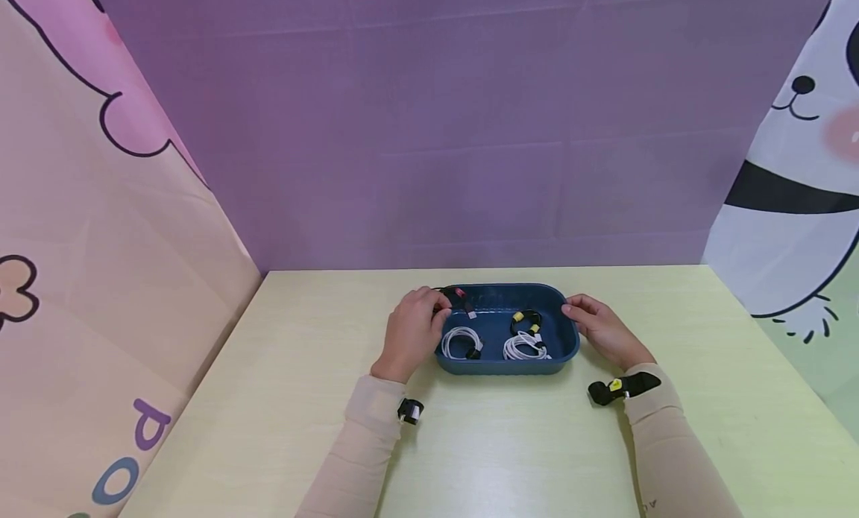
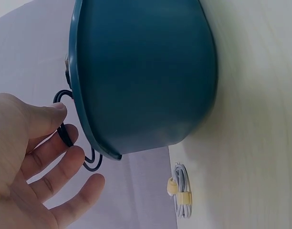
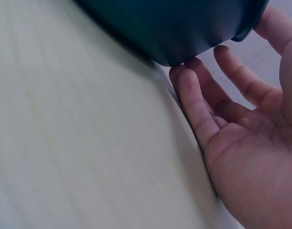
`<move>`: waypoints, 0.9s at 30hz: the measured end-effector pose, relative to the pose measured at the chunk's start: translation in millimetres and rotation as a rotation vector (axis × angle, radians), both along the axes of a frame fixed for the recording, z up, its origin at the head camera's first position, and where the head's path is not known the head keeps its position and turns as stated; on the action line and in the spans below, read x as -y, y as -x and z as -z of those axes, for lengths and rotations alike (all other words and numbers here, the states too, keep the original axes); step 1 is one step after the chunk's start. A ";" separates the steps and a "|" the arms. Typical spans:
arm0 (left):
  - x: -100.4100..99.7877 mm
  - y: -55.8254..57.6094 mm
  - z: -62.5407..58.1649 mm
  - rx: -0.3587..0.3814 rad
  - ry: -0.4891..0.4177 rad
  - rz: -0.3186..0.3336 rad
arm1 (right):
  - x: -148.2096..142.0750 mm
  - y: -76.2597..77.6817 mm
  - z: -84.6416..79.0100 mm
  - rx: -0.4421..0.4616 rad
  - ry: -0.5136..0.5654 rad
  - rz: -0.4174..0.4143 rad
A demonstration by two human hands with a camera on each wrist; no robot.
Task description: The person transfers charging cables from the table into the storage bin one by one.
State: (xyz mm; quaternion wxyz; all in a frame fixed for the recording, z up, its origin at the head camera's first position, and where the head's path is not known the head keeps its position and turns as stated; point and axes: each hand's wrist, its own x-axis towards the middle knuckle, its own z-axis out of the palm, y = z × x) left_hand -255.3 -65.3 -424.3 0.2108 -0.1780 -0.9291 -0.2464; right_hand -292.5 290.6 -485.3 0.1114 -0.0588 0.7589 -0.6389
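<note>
A dark blue plastic bin stands on the table before me. At its left rim my left hand pinches a coiled black cable between thumb and fingers. The cable's red tie and metal plug show over the inside of the bin. My right hand holds the right end, thumb on the rim and fingertips against the outer wall and underside. Inside lie a white coiled cable at the left, another white coil at the right, and a black cable with yellow ties behind it.
A pale wooden table lies under the bin, with a purple cloth backdrop behind it. The left wrist view has a grey-white cable bundle with yellow ties on the table beyond the bin. Printed panels flank both sides.
</note>
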 end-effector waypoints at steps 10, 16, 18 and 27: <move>-4.2 -2.1 0.8 0.003 0.029 0.011 | 0.7 0.8 0.5 0.001 -0.008 0.009; -4.8 -1.5 -0.1 -0.003 0.043 0.016 | 1.5 1.9 1.3 0.002 0.012 0.007; -4.6 -0.9 0.0 -0.003 0.046 0.017 | 1.5 2.2 1.6 0.001 0.012 0.004; -4.2 0.1 -1.2 0.008 0.043 0.034 | 1.5 -1.2 -1.1 -0.009 0.004 0.001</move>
